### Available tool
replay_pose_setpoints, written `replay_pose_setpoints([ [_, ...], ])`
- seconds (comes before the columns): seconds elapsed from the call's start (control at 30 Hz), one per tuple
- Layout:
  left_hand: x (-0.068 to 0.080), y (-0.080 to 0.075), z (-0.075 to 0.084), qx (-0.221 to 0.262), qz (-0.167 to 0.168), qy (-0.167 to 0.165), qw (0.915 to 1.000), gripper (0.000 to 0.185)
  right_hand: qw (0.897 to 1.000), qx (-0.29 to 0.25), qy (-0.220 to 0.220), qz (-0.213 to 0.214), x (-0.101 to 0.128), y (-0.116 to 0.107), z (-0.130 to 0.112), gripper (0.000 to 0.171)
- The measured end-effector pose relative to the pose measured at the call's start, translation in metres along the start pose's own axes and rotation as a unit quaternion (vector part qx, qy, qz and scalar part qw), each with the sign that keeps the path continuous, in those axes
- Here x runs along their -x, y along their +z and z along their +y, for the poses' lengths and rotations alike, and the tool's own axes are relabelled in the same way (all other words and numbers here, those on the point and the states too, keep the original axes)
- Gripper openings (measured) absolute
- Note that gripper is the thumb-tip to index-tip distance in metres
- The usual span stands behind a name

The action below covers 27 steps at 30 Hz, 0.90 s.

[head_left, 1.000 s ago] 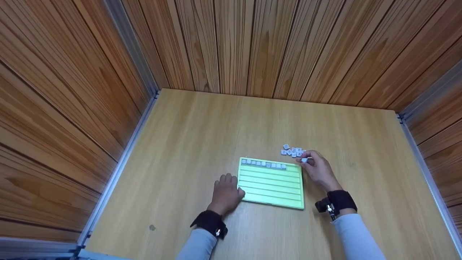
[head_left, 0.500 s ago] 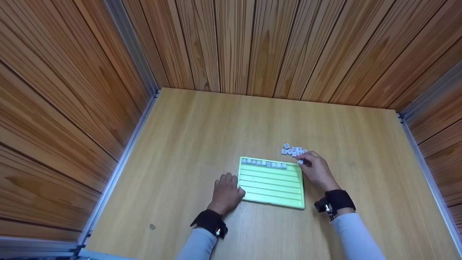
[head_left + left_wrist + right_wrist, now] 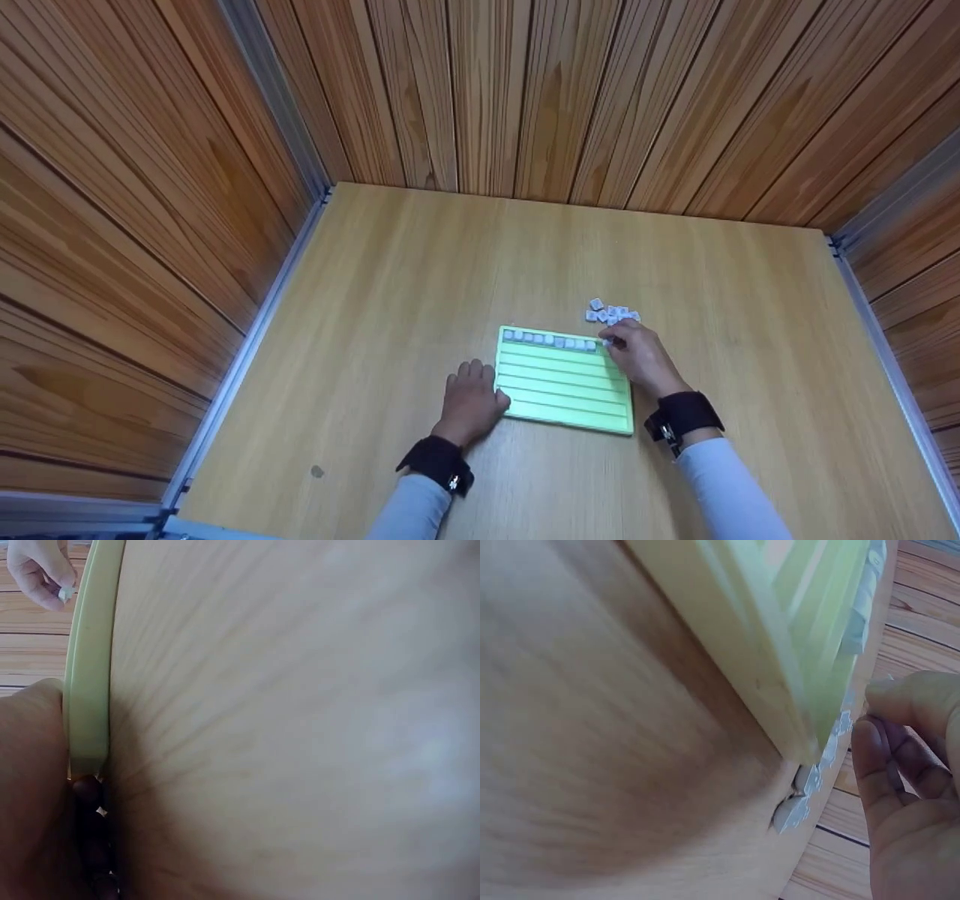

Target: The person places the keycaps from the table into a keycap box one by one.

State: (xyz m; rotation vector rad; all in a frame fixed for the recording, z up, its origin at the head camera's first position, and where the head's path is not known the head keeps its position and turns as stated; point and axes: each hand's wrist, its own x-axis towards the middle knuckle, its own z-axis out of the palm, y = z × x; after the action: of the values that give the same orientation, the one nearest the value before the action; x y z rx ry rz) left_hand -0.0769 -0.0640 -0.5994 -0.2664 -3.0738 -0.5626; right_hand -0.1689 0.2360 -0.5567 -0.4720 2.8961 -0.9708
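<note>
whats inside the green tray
The green tray shows a row of small white tiles in its far groove. The right hand, pinching another tile, covers the far right corner; anything beneath is hidden.

Wooden planks line the space on three sides. On the back wall they run upright, reddish brown with dark grain streaks and narrow dark seams; the left wall and the right wall carry similar boards. A grey metal post stands in the far left corner, and metal rails edge the pale, light-brown table left and right. A small dark spot marks the table's near left part. In the left wrist view, a whitish glare washes over the tabletop
</note>
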Motion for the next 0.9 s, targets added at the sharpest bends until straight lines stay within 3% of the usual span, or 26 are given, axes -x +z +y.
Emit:
replay_pose_setpoints([
  [0.13, 0.0, 0.0, 0.0, 0.004, 0.004, -0.001, 1.0, 0.02, 1.0, 0.015, -0.004, -0.009, -0.002, 0.005, -0.003, 0.021],
  [0.47, 0.001, 0.005, -0.002, -0.003, 0.042, 0.017, 0.999, 0.02, 0.998, 0.019, 0.037, -0.037, -0.003, 0.009, -0.004, 0.02],
  [0.73, 0.0, 0.002, -0.002, 0.004, 0.005, 0.001, 1.0, 0.02, 0.999, 0.028, 0.004, -0.018, -0.002, 0.013, -0.001, 0.02],
  [0.9, 0.0, 0.004, -0.002, 0.002, 0.024, 0.011, 0.9997, 0.018, 0.999, 0.031, -0.025, -0.005, -0.003, 0.014, 0.0, 0.022],
])
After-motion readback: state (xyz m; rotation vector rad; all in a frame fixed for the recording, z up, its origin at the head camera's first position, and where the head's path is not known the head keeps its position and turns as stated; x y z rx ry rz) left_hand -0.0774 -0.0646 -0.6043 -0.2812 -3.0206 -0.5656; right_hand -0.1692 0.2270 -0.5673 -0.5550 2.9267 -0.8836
